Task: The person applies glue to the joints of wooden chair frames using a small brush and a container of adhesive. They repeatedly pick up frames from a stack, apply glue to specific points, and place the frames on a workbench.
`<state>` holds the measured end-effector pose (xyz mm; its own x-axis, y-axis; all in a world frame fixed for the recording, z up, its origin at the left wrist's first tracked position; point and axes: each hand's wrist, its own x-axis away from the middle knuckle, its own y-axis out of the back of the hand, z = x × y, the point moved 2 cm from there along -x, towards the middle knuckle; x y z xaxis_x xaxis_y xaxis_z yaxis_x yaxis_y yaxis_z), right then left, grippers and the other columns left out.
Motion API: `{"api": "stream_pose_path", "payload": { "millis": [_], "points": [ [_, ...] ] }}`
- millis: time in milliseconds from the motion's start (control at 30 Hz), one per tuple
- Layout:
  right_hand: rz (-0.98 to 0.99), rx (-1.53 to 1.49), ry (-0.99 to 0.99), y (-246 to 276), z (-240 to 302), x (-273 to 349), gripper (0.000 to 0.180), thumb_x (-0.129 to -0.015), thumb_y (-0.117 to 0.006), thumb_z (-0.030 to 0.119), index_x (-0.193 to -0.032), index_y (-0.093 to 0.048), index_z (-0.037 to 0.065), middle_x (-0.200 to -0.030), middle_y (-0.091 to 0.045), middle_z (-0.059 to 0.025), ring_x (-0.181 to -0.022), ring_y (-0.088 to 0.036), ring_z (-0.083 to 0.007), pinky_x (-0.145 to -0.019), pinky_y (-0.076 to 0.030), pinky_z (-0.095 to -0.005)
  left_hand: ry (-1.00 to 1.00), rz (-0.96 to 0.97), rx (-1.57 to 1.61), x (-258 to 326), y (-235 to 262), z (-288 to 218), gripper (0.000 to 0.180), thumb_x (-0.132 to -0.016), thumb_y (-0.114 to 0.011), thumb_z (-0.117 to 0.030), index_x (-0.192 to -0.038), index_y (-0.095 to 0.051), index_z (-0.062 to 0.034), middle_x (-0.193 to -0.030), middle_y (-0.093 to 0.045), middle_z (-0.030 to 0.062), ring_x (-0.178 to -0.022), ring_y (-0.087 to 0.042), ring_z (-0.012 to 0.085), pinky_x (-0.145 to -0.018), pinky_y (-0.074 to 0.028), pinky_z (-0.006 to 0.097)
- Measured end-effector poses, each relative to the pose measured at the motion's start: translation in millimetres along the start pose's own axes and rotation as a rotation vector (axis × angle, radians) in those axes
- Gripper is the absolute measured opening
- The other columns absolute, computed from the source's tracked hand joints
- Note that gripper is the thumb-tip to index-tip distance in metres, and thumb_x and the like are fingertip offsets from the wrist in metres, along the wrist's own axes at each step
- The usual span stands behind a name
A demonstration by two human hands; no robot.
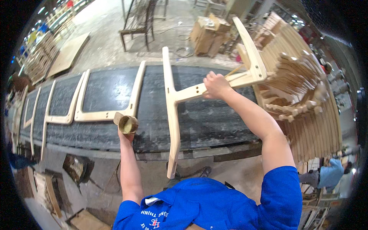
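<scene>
My left hand (126, 136) is wrapped round a small brownish cup (132, 124) with pale yellowish stuff inside. The cup is over the near edge of the dark table, by the corner of a U-shaped wooden frame (100, 116). My right hand (217, 85) is closed round the crossbar of a pale wooden chair frame (173, 126), which has dark holes at its joints. One leg of that frame reaches past the table's near edge towards me. A thin light stick (234, 70) shows beside my right fingers; whether they hold it is unclear.
More pale frames (61, 119) lie along the dark table (153, 134) to the left. At right stands a large stack of curved wooden parts (306, 130). Beyond the table are a cardboard box (209, 36) and a dark chair (136, 27). A person in light blue (331, 171) is at far right.
</scene>
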<state>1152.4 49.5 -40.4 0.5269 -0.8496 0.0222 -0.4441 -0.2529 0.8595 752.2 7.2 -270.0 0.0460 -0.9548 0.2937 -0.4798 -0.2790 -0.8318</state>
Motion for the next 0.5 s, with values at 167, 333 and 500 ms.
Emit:
{"api": "stream_pose_path", "payload": {
  "millis": [167,333,500],
  "points": [
    [0.163,-0.147,0.049,-66.9,27.3,9.5,0.053,-0.065,-0.069,0.053,-0.086,-0.058,0.005,-0.092,-0.057,-0.0064,-0.097,-0.051,-0.0219,-0.074,-0.050,-0.0323,0.153,-0.035,-0.097,69.4,13.7,-47.6,0.041,-0.091,-0.044,-0.037,-0.111,-0.053,-0.0015,-0.105,-0.059,0.0157,-0.094,-0.059,0.0285,-0.082,-0.051,0.043],
    [-0.131,-0.341,0.051,-48.8,23.3,13.8,0.034,-0.085,-0.050,0.036,-0.074,-0.059,0.005,-0.085,-0.053,-0.0085,-0.090,-0.050,-0.0250,-0.075,-0.047,-0.0354,0.254,-0.225,-0.220,88.3,-9.6,-17.8,0.048,-0.093,-0.039,-0.045,-0.115,-0.050,-0.0045,-0.110,-0.057,0.0112,-0.098,-0.058,0.0268,-0.083,-0.050,0.045],
    [-0.259,-1.174,-0.145,35.0,17.2,-0.8,0.035,-0.090,-0.048,0.037,-0.080,-0.062,0.005,-0.071,-0.059,-0.0061,-0.065,-0.056,-0.0242,-0.065,-0.047,-0.0337,0.211,-0.082,-0.246,69.9,-53.6,32.5,0.053,-0.094,-0.031,-0.049,-0.122,-0.043,-0.0065,-0.116,-0.055,0.0088,-0.101,-0.057,0.0254,-0.081,-0.050,0.046]
  ]
}}
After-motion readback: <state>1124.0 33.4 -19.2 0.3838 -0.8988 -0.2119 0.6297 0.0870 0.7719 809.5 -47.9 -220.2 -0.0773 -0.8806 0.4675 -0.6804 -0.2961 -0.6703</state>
